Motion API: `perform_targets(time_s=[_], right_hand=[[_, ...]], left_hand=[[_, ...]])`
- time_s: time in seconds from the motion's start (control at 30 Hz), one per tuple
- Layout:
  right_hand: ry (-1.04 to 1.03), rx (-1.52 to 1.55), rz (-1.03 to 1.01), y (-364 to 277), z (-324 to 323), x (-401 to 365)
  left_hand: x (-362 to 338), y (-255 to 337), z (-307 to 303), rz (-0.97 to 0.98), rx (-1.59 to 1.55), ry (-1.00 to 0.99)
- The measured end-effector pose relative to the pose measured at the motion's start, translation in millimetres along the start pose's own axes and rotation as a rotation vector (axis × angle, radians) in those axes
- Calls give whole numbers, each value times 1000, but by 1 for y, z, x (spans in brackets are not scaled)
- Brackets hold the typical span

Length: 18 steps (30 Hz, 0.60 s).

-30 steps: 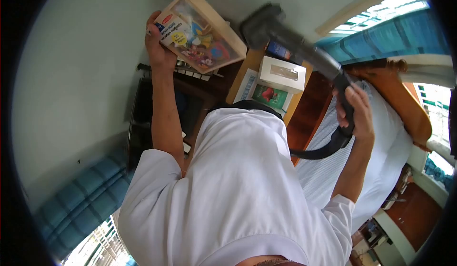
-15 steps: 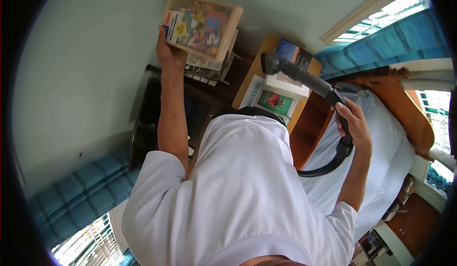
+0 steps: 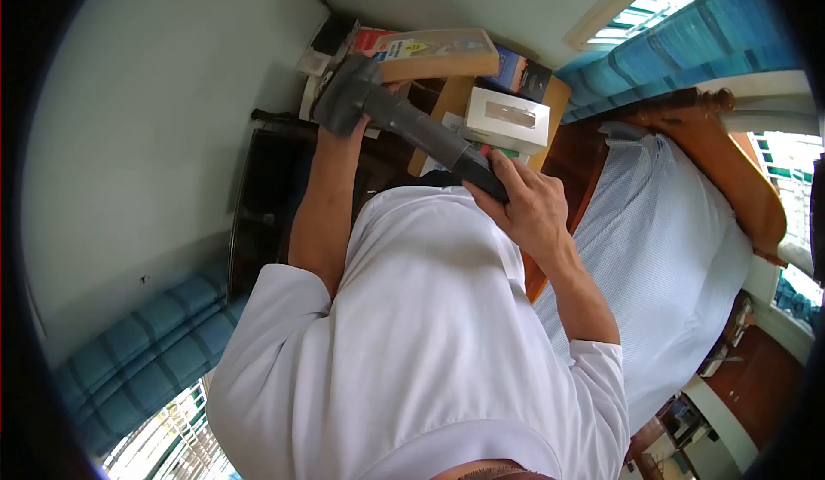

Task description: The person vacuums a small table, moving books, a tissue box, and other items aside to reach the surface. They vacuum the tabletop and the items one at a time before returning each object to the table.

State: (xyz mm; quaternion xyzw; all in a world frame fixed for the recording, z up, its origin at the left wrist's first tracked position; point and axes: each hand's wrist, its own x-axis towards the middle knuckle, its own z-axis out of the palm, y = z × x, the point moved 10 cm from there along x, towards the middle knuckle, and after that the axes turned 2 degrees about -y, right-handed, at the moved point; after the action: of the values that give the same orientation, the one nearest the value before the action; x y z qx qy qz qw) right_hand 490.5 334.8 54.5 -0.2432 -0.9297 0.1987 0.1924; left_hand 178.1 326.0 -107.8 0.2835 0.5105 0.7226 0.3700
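Note:
My right hand (image 3: 526,201) is wrapped round the dark vacuum cleaner wand (image 3: 412,128), which slants up to the left. Its brush head (image 3: 348,97) is in front of my left hand (image 3: 359,124) and covers most of it. That hand holds a shallow wooden-coloured box (image 3: 443,66) with a label and a see-through top, tipped so that its side faces me. The brush head overlaps the box's near left corner in this view.
Beyond the wand, a white carton with a window (image 3: 507,121) and books (image 3: 522,73) lie on a wooden stand. A bed with a pale checked cover (image 3: 653,265) fills the right side. A dark cabinet (image 3: 266,196) stands at left, against the wall.
The box has moved right and tipped over from facing me. My right hand has swung the wand left and lower, bringing its brush head in front of my left hand.

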Motion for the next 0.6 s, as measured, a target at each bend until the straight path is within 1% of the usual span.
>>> perform_targets(time_s=[0.03,0.1,0.13,0.17,0.23,0.27,0.3,0.33,0.37,0.43,0.47,0.5,0.57,0.6], right_hand=[[1,-1,4,5,5,-5],[60,-108,61,23,5,-15],[91,-126,71,34,7,-25],[85,-128,70,44,8,-31],[204,-259,103,63,-8,-41],[201,-323,177,75,-17,-43],[198,-386,254,87,-26,-46],[195,-368,384,103,-31,-50],[197,-370,385,103,-32,-49],[342,-271,372,95,-46,-46],[354,-216,402,87,-45,-38],[352,-151,423,81,-41,-28],[255,-88,501,77,-17,-11],[166,-32,499,72,-3,-7]], left_hand=[[3,4,3,115,201,-87],[0,10,14,346,603,-254],[-6,19,31,-239,-15,-74],[-3,21,36,-241,-18,-70],[-8,-17,22,-555,-670,317],[-6,-23,12,-556,-670,316],[-2,-25,5,-530,-758,202],[0,-14,14,-501,-844,86],[-2,-13,16,-501,-845,82],[-6,-1,4,-332,-678,220],[-8,-7,10,-342,-679,216],[-7,-10,13,-311,-643,218],[-8,-21,20,-280,-608,215],[-9,-25,26,-251,-623,183]])
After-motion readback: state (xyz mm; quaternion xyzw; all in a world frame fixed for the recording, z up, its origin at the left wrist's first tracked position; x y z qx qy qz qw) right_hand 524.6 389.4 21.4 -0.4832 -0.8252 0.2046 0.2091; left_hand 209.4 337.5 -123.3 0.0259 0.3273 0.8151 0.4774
